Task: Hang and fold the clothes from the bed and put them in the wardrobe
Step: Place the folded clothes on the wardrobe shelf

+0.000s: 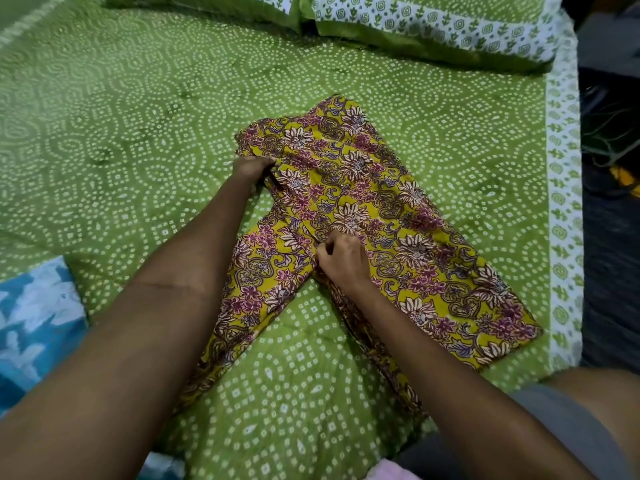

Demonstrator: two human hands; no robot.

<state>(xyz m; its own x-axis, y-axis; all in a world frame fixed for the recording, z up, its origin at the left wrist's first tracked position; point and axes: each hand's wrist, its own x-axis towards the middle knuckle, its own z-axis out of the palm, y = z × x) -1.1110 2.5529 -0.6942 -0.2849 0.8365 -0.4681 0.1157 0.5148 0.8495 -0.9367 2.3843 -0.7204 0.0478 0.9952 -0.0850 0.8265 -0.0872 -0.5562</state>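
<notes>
Fold in progress, read left to right. At the far left a blue-and-white cloth [33,323] lies on the bed [138,133], apart from the work. The left hand [251,168] grips the near-left edge of the yellow floral trousers [363,209]; its fingers are curled down over the cloth at the waist end, so their tips are hidden. The trousers lie flat at mid-bed, one leg running toward the right edge, the other angled toward the person. The right hand [341,261] pinches the fabric where the two legs part, fingers drawn narrow around a small ridge of cloth. Beyond, two pillows [433,26] sit at the head of the bed.

To do this step well, it seems best to keep the waist held flat as an anchor, carry the near leg across onto the other with seams matched, then smooth outward before folding again. Judged from the spread legs, folding has barely begun.
</notes>
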